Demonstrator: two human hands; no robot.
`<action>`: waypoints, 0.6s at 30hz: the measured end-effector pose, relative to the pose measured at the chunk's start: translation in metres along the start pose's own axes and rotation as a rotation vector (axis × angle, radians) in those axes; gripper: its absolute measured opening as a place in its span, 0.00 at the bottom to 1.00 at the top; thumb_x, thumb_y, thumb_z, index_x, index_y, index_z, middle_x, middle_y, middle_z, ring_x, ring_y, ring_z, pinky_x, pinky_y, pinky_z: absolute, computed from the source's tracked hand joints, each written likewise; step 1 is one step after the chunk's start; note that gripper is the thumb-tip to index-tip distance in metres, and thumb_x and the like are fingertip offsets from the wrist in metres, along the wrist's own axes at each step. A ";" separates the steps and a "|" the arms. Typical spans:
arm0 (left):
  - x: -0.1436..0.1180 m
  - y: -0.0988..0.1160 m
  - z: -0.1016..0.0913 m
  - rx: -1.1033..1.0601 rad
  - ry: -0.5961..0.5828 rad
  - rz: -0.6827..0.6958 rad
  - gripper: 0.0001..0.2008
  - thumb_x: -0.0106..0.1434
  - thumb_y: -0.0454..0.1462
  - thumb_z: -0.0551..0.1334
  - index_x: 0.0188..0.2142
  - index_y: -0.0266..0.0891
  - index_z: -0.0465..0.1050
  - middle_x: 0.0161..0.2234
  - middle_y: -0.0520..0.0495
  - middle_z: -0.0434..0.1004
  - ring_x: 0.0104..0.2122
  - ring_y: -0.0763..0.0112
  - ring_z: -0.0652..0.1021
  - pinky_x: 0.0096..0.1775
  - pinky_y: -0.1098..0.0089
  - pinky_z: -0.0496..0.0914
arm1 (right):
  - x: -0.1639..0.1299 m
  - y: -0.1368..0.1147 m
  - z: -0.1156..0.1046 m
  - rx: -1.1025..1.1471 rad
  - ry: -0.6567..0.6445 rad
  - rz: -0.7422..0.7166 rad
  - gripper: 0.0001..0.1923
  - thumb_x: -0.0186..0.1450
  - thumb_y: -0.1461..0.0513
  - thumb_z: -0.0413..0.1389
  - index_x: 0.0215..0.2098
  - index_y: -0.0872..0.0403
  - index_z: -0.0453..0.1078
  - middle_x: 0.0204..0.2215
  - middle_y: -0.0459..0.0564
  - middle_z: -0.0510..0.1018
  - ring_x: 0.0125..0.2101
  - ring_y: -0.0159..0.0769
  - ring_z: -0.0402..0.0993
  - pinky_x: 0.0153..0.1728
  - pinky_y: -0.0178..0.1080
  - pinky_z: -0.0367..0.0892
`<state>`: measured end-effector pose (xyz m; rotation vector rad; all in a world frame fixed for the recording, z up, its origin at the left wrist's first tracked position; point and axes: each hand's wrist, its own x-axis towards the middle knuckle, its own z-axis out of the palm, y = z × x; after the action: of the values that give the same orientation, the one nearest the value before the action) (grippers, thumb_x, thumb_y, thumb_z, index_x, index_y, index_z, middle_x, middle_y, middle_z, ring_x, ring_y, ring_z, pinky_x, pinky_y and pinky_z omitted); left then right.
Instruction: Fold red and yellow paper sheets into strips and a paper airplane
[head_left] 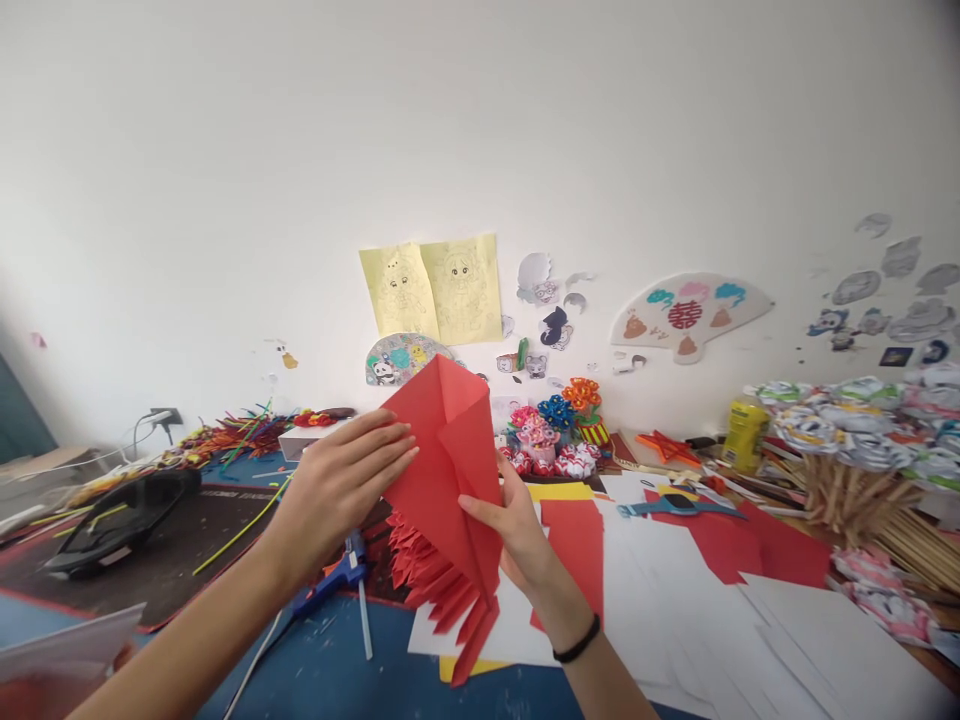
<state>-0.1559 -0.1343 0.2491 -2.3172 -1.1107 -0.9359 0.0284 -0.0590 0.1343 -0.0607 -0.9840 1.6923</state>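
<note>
A folded, creased red paper sheet [450,470] is pinched by the right hand [517,535]; its smooth upper flap is pressed flat by the left hand [337,485].

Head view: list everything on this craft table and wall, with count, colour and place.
folded paper: one, red, held up at centre
paper pieces: a pile, red, under the folded paper
glue gun: one, blue, left of the pile
paper sheets: many, white, right foreground
drawings: two, yellow, on the wall
fan cutout: one, white, wall at right
paper flowers: several, pink, blue and orange, by the wall
bottle: one, yellow, right rear
left hand: flat on the folded paper's left side
right hand: pinching its lower right edge, black wristband
</note>
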 end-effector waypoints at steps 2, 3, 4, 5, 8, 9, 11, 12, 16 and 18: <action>0.000 0.001 -0.016 0.164 -0.010 0.099 0.15 0.67 0.34 0.52 0.49 0.45 0.73 0.49 0.49 0.78 0.54 0.65 0.73 0.59 0.58 0.65 | 0.003 0.001 0.005 0.012 0.015 -0.044 0.42 0.52 0.64 0.68 0.61 0.47 0.57 0.51 0.52 0.76 0.49 0.47 0.74 0.52 0.53 0.68; 0.000 0.001 -0.024 0.228 -0.009 0.134 0.16 0.66 0.34 0.54 0.50 0.45 0.72 0.49 0.49 0.77 0.54 0.64 0.72 0.59 0.58 0.65 | 0.005 0.002 0.007 0.020 0.014 -0.053 0.40 0.52 0.64 0.68 0.60 0.48 0.58 0.51 0.53 0.75 0.50 0.47 0.73 0.53 0.53 0.67; 0.000 0.001 -0.031 0.281 -0.004 0.145 0.16 0.65 0.33 0.55 0.51 0.44 0.71 0.50 0.49 0.77 0.55 0.63 0.72 0.59 0.57 0.64 | 0.006 0.003 0.010 0.026 0.009 -0.053 0.38 0.53 0.63 0.68 0.59 0.49 0.60 0.52 0.53 0.75 0.50 0.47 0.73 0.53 0.53 0.67; 0.000 0.000 -0.038 0.325 0.003 0.169 0.17 0.65 0.33 0.56 0.52 0.43 0.71 0.50 0.48 0.77 0.55 0.62 0.72 0.59 0.56 0.64 | 0.007 0.004 0.011 0.028 0.000 -0.043 0.35 0.54 0.62 0.67 0.58 0.49 0.62 0.51 0.54 0.76 0.49 0.47 0.74 0.53 0.53 0.67; -0.003 -0.004 -0.051 0.384 0.032 0.204 0.17 0.64 0.33 0.56 0.52 0.45 0.71 0.48 0.49 0.78 0.52 0.62 0.74 0.57 0.56 0.66 | 0.009 0.006 0.016 0.013 -0.009 -0.006 0.30 0.54 0.59 0.67 0.53 0.51 0.66 0.50 0.55 0.77 0.48 0.48 0.75 0.52 0.53 0.68; -0.004 -0.004 -0.053 0.387 0.040 0.202 0.17 0.64 0.33 0.56 0.52 0.46 0.72 0.47 0.49 0.79 0.51 0.62 0.75 0.56 0.57 0.67 | 0.010 0.006 0.017 0.006 -0.003 0.000 0.29 0.53 0.59 0.67 0.52 0.52 0.67 0.50 0.55 0.77 0.48 0.48 0.75 0.53 0.53 0.68; -0.005 -0.005 -0.054 0.379 0.039 0.185 0.17 0.65 0.34 0.56 0.51 0.49 0.72 0.45 0.51 0.80 0.50 0.63 0.76 0.54 0.57 0.69 | 0.011 0.008 0.018 -0.002 0.004 0.012 0.27 0.53 0.57 0.67 0.50 0.52 0.69 0.50 0.55 0.77 0.49 0.49 0.74 0.52 0.53 0.68; -0.005 -0.005 -0.054 0.370 0.030 0.176 0.17 0.65 0.34 0.56 0.51 0.50 0.72 0.45 0.51 0.80 0.49 0.63 0.76 0.54 0.58 0.69 | 0.011 0.009 0.017 -0.004 0.004 0.016 0.27 0.53 0.57 0.67 0.50 0.52 0.69 0.49 0.54 0.77 0.49 0.49 0.74 0.52 0.53 0.68; -0.007 -0.006 -0.049 0.260 -0.038 0.122 0.18 0.65 0.36 0.54 0.52 0.52 0.72 0.46 0.52 0.80 0.49 0.64 0.76 0.54 0.59 0.69 | 0.013 0.015 0.012 -0.007 0.032 0.007 0.30 0.53 0.58 0.67 0.52 0.53 0.68 0.48 0.55 0.78 0.49 0.48 0.74 0.53 0.52 0.67; -0.020 -0.002 -0.046 0.130 -0.074 0.045 0.16 0.66 0.38 0.54 0.49 0.53 0.74 0.44 0.52 0.80 0.48 0.65 0.77 0.54 0.61 0.69 | 0.015 0.019 0.008 -0.011 0.060 -0.002 0.31 0.52 0.58 0.67 0.52 0.53 0.68 0.47 0.55 0.79 0.48 0.48 0.75 0.52 0.52 0.67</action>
<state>-0.1847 -0.1706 0.2668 -2.2773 -1.1093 -0.7439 0.0039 -0.0521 0.1336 -0.1175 -0.9487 1.6737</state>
